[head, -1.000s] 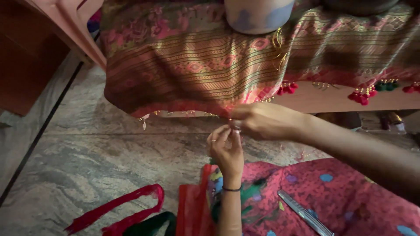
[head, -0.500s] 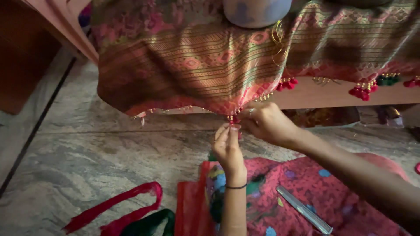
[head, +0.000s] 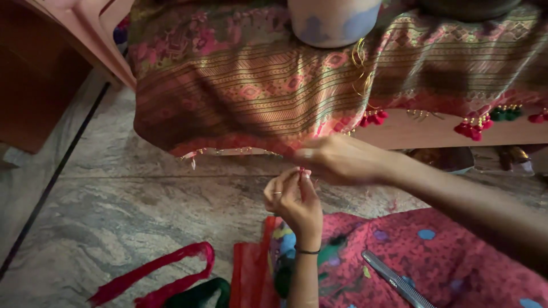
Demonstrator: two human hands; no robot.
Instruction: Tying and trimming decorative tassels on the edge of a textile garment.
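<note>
- Left hand (head: pixel 294 202) pinches a tiny pink tassel (head: pixel 303 171) at the woven cloth (head: pixel 245 85) hem.
- Right hand (head: pixel 342 159) closes on the same beaded edge.
- Veined stone floor (head: pixel 114 199) below.

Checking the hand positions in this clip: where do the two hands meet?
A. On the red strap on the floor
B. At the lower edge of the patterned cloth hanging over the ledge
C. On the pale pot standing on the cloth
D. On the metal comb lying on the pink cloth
B: the left hand and right hand pinch a small pink bit at the hanging edge of the patterned cloth, away from the comb.
</note>
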